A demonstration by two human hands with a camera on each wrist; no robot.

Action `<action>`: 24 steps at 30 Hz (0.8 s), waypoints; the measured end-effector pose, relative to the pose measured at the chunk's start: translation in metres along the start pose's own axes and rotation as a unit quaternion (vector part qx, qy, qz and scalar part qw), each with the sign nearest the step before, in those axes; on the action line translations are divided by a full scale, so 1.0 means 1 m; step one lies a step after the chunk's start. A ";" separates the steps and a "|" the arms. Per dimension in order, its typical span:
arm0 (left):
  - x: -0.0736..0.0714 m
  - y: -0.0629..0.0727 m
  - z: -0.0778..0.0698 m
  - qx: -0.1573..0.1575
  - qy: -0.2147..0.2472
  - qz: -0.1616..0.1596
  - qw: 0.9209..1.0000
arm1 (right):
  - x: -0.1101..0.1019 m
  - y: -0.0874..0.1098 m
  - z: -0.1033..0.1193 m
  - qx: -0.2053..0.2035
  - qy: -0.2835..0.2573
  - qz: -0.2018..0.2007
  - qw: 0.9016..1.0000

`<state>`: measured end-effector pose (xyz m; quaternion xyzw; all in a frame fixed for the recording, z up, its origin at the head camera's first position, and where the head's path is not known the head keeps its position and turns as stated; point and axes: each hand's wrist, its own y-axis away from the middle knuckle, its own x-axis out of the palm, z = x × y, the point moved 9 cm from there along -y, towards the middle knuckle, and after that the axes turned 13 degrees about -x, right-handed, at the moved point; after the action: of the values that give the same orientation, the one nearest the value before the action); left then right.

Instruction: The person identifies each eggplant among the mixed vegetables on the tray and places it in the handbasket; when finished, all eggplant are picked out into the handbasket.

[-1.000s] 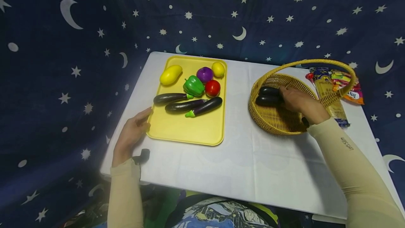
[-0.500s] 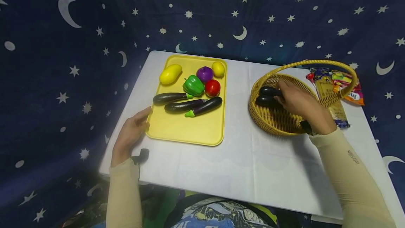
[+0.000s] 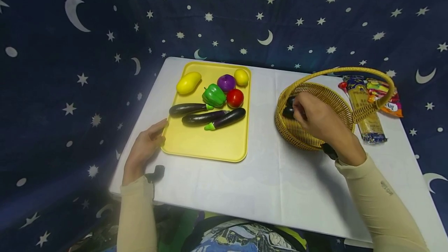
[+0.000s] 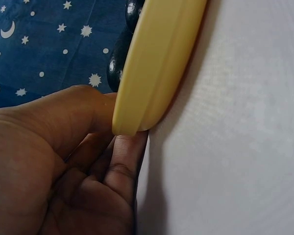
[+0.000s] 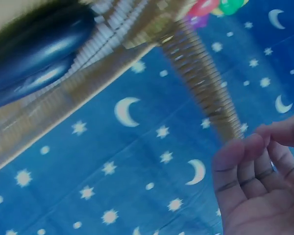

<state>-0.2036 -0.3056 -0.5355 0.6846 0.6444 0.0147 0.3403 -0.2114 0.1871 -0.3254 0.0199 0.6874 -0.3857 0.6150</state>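
My left hand [image 3: 142,147] grips the left edge of the yellow tray [image 3: 199,147]. In the left wrist view its thumb [image 4: 83,110] and fingers [image 4: 125,161] lie on either side of the tray rim [image 4: 159,63]. My right hand [image 3: 320,119] is over the wicker basket [image 3: 297,135], partly covering two dark eggplants [image 3: 288,112] in it. In the right wrist view the fingers [image 5: 230,169] are loosely bent, thumb near the fingertips, with nothing held. The eggplants [image 5: 44,54] lie in the basket apart from the hand.
Three eggplants [image 3: 201,118], a green bell pepper [image 3: 214,95], a tomato [image 3: 235,98], a purple round vegetable [image 3: 226,83], a lemon [image 3: 241,77] and a mango [image 3: 189,83] lie on the tray. The basket's tall handle [image 3: 350,69] arches beside packaged noodles [image 3: 369,121] and a colourful bag [image 3: 388,96].
My right hand has let go of the eggplants in the basket and risen, shifting left and toward me. The left hand stays at the tray edge.
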 end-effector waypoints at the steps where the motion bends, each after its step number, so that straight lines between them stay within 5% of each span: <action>1: 0.000 0.000 0.000 0.000 0.001 0.000 1.000 | 0.002 -0.003 0.006 -0.013 -0.007 -0.002 1.000; 5: 0.000 0.001 -0.002 0.001 0.002 -0.001 1.000 | 0.011 -0.016 0.024 -0.047 -0.024 -0.010 0.999; 13: -0.001 0.003 -0.004 -0.005 -0.011 -0.006 1.000 | 0.049 -0.035 0.050 -0.040 -0.047 0.021 0.998; 24: -0.001 0.000 -0.001 0.002 -0.010 -0.007 1.000 | 0.114 -0.066 0.067 0.032 -0.101 0.036 0.994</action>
<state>-0.2046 -0.3062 -0.5347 0.6811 0.6455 0.0046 0.3456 -0.2168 0.0529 -0.3868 0.0251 0.6081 -0.3849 0.6938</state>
